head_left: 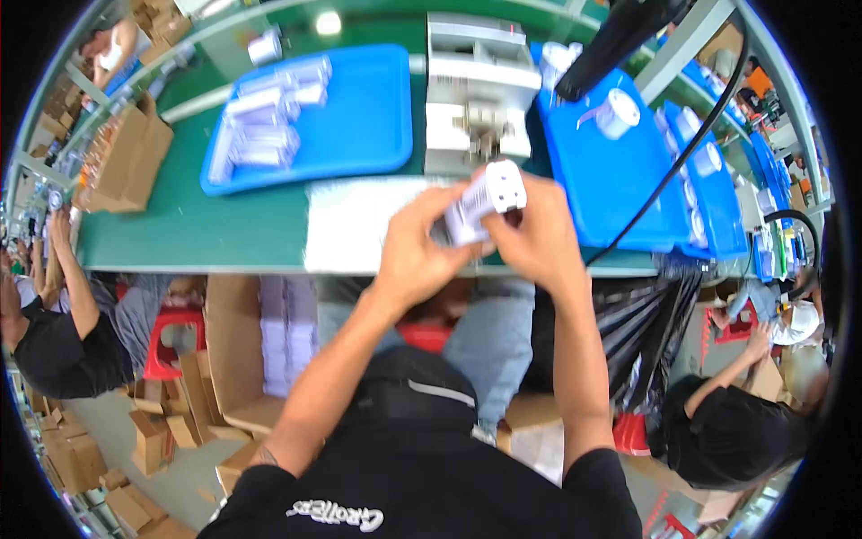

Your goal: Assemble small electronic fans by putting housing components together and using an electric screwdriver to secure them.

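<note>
Both my hands hold a small white box-shaped device (pixel 485 202) above the front of the table. It is tilted, and its end face shows a few small dark holes; printing covers one side. My left hand (pixel 417 247) wraps its fingers round the lower left side. On the other side my right hand (pixel 543 234) grips it, the thumb lying across its front. Just behind the hands stands a grey-white fixture (pixel 480 94) with metal parts. A white sheet (pixel 346 229) lies beneath and left of my left hand.
Left on the green table (pixel 135 242), a blue tray (pixel 373 135) carries several white pieces. A right-hand blue tray (pixel 593 193) holds a white roll (pixel 618 114). A black cable (pixel 669 180) crosses there. An open carton (pixel 235 359) with stacked white boxes stands below. Other people sit at both sides.
</note>
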Available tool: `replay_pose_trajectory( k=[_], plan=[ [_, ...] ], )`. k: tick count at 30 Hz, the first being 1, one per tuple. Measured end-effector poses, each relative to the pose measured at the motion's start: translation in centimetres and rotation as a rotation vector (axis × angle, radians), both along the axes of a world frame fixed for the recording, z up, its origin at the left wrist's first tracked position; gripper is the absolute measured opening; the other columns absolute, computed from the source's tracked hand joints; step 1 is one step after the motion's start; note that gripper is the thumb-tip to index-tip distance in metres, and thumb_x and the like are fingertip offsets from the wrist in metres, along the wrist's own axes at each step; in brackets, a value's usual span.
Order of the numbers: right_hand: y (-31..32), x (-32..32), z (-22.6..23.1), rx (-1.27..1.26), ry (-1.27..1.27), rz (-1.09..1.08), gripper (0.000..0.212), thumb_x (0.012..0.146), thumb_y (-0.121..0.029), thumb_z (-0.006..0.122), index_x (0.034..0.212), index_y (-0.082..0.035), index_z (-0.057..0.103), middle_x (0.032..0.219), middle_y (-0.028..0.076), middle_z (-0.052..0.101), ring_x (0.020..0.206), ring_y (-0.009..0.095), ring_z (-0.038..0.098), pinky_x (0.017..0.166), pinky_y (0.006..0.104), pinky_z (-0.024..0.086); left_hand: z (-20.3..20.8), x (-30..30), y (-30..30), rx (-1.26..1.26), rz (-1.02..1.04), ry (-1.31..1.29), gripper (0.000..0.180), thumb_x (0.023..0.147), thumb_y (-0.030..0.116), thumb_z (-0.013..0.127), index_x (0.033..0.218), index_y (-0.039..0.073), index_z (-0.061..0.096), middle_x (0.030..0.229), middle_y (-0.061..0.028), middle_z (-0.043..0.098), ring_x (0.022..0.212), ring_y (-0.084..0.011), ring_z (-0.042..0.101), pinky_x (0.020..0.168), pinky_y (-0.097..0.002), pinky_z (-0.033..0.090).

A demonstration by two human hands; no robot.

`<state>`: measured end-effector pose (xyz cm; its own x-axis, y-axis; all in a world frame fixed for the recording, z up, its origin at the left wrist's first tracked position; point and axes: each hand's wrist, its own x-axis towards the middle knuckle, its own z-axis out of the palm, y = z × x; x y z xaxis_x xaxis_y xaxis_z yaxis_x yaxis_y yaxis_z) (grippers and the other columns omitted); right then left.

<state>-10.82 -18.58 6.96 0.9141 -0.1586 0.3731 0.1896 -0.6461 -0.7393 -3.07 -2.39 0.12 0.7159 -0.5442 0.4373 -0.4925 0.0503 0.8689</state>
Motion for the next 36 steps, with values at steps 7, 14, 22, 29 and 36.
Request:
replay_pose_trajectory(
  k=[7,14,22,29,36],
  plan=[
    [0.5,-1.5,-0.4,-0.13,-0.047,0.016,0.029,0.085,-0.009,0.074,0.112,-0.002,0.065,0.089,0.019,0.073,0.077,0.04,0.073,0.068,0.0502,0.057,0.3,-1.5,1.0,0.049,-0.032,0.006,0.065,0.074,0.016,0.094,0.132,0.002,0.069,0.11,-0.0136,0.073,0.103,-0.0268,0.071,0.092,-0.037,0.055],
    [-1.2,-0.3,-1.5,-0.264,-0.113,0.08,0.029,0.086,-0.014,0.072,0.112,-0.003,0.064,0.09,0.024,0.071,0.085,0.047,0.069,0.072,0.0554,0.054,-1.2,-1.1,0.3,-0.027,-0.029,0.01,0.065,0.073,0.012,0.094,0.133,0.002,0.071,0.114,-0.0129,0.074,0.105,-0.0249,0.071,0.095,-0.0371,0.056],
    [-1.4,0.5,-1.6,-0.259,-0.142,0.017,0.03,0.089,-0.016,0.068,0.114,0.001,0.068,0.077,0.023,0.07,0.076,0.046,0.069,0.068,0.0534,0.054,-1.2,-0.4,-0.5,-0.107,-0.07,0.106,0.068,0.073,0.01,0.095,0.135,0.001,0.07,0.116,-0.0099,0.071,0.105,-0.0202,0.07,0.096,-0.034,0.055],
    [-0.6,-2.2,-2.7,-0.006,-0.138,-0.046,0.021,0.091,-0.009,0.068,0.11,0.0,0.066,0.075,0.019,0.07,0.067,0.037,0.071,0.064,0.0444,0.055,-1.4,-2.4,-0.6,-0.017,0.045,-0.068,0.065,0.075,0.012,0.091,0.135,0.004,0.069,0.113,-0.0125,0.069,0.103,-0.0275,0.068,0.095,-0.0368,0.053],
    [0.5,-5.9,-3.2,0.133,-0.071,-0.16,0.01,0.093,0.005,0.065,0.102,0.002,0.067,0.072,0.009,0.069,0.066,0.016,0.073,0.062,0.0301,0.055,-1.5,-2.1,-0.2,0.007,0.071,-0.047,0.066,0.075,0.012,0.091,0.136,0.005,0.067,0.119,-0.0143,0.07,0.111,-0.031,0.069,0.099,-0.0388,0.053]
  ],
)
